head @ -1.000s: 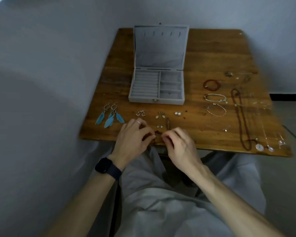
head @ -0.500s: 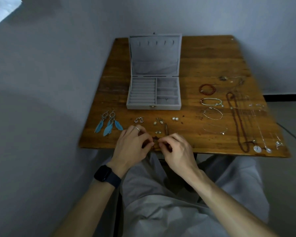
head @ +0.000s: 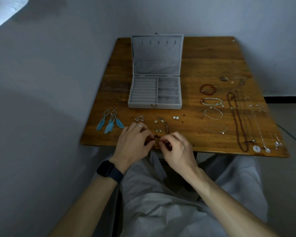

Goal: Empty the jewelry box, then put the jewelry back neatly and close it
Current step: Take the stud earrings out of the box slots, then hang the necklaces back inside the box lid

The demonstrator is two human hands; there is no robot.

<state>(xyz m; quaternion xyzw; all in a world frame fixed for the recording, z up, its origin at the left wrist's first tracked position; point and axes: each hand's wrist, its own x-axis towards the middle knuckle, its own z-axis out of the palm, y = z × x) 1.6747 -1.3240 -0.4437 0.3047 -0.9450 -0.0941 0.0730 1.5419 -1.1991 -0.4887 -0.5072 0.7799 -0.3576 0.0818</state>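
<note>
Currently the bench carries everything, with its left edge close to a wall. Items are laid out by type, presumably so each group can be returned to its own compartment.

The jewelry box stands at the middle of the bench toward the far edge, lid upright and open. The lid lining shows a row of hooks and a pocket, both apparently bare. The base has ring rolls on the left, which look empty, and three compartments on the right. The nearest right compartment holds one small dark item; its type cannot be determined. The other two look empty. Emptying is therefore judged nearly complete.

Along the right edge lie the long pieces: a brown bead necklace and thin chain necklaces, stretched straight, probably to avoid tangling. Between these and the box, four bracelets form a column, well apart from one another.

Near the front left corner lie the blue feather earrings. Smaller earring pairs and pearl studs sit in a row just in front of the box.

At the front edge, the left hand and right hand meet. The fingers of both hands are pressed together, pinching a small dark piece between them. Its type cannot be resolved. Both hands are likely needed because the piece is very small.
</note>
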